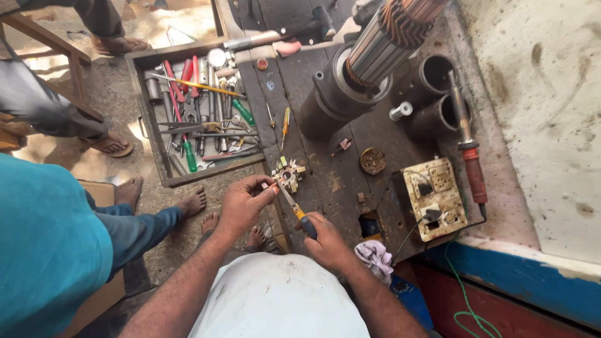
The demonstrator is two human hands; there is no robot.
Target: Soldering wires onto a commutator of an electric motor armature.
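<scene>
**Small part, sharp tip, bare fingers right next to it**

Left hand [243, 203] fingers curled in tight, thumb and forefinger pinching the edge of a small brush-holder plate [288, 178], the round thing with brass bits sitting near the front edge of the dark wooden workbench [350, 156]. Right hand [325, 241] wrapped fully closed around the blue-and-yellow handle of a screwdriver [294, 206], tip angled up into the plate just beside the left fingertips.

Biggest worry, judging from that angle: tip slipping out of its slot and jabbing straight into the left thumb. Only a light pinch on the plate too, so likely to spin or skate under any real push. Close to the bench edge as well, so easy to flick off onto the ground by the bare feet [194, 203] below.

Further out: loose bits near the plate, a small yellow-handled screwdriver [285, 125], a round rusty piece [373, 161]. Behind, a big motor armature [382, 44] standing in a dark housing. Off to the right, a soldering iron [466, 134] and a grubby socket board [435, 197] with a green wire [466, 300] trailing. Easy to snag with an elbow. Open tool tray [200, 112] to the left, another person's legs nearby.
</scene>
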